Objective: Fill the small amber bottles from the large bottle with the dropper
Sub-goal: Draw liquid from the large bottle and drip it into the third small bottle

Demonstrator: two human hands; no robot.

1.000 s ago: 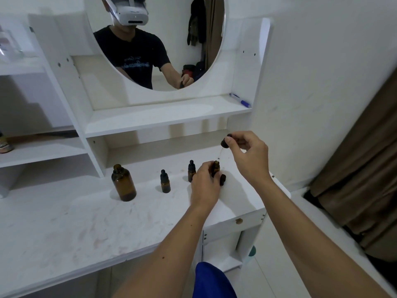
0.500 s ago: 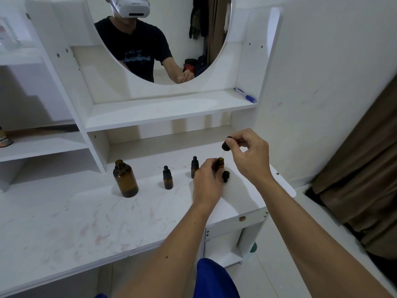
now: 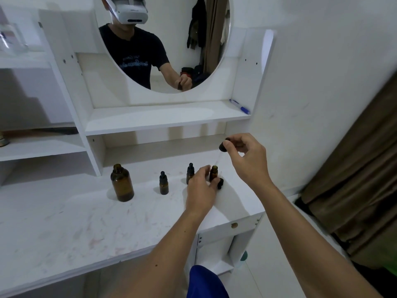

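The large amber bottle (image 3: 122, 183) stands uncapped on the white tabletop (image 3: 86, 222). To its right stand two small capped amber bottles (image 3: 164, 186) (image 3: 190, 172). Further right, my left hand (image 3: 200, 190) grips an open small amber bottle (image 3: 213, 173); a black cap (image 3: 220, 183) lies beside its fingertips. Above that bottle, my right hand (image 3: 247, 160) pinches the dropper (image 3: 223, 146) by its black bulb. The thin glass tube slants down toward the open neck.
A shelf above the tabletop carries a blue pen (image 3: 240, 106) at its right end. A round mirror (image 3: 163, 44) shows a person in a headset. The table's right edge (image 3: 257, 214) drops off beside a brown curtain (image 3: 354, 168).
My right hand with the dropper has stayed over the open small bottle, shifting only slightly. The view has tilted a little. The bottles have not moved.
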